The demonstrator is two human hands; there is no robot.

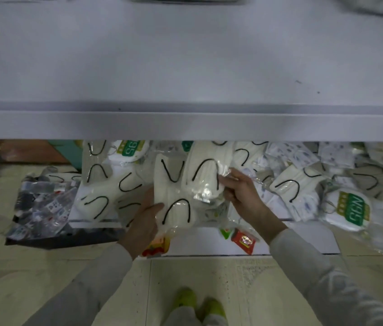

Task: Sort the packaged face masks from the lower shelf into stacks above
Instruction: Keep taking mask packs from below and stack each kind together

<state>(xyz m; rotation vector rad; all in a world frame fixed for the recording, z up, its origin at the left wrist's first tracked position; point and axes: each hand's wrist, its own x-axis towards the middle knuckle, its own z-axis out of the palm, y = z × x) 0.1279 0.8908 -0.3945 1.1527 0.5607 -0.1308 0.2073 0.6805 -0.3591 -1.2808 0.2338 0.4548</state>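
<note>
Head view: below the white upper shelf [185,124], your left hand [144,223] curls its fingers [156,206] round a clear-bagged white mask with black loops [174,209]; your right hand [244,196] pinches a second pack [205,182]. Probably light, slippery film: grip edges.

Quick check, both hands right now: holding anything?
Left hand: grips the lower white mask pack.
Right hand: pinches the upper white mask pack.

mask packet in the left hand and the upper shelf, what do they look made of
The mask packet that the left hand grips looks like clear glossy plastic film, crinkled with glints, over a white fabric-like mask with black cord loops. The upper shelf looks smooth, matte white: painted metal or laminate, I cannot tell.
</note>
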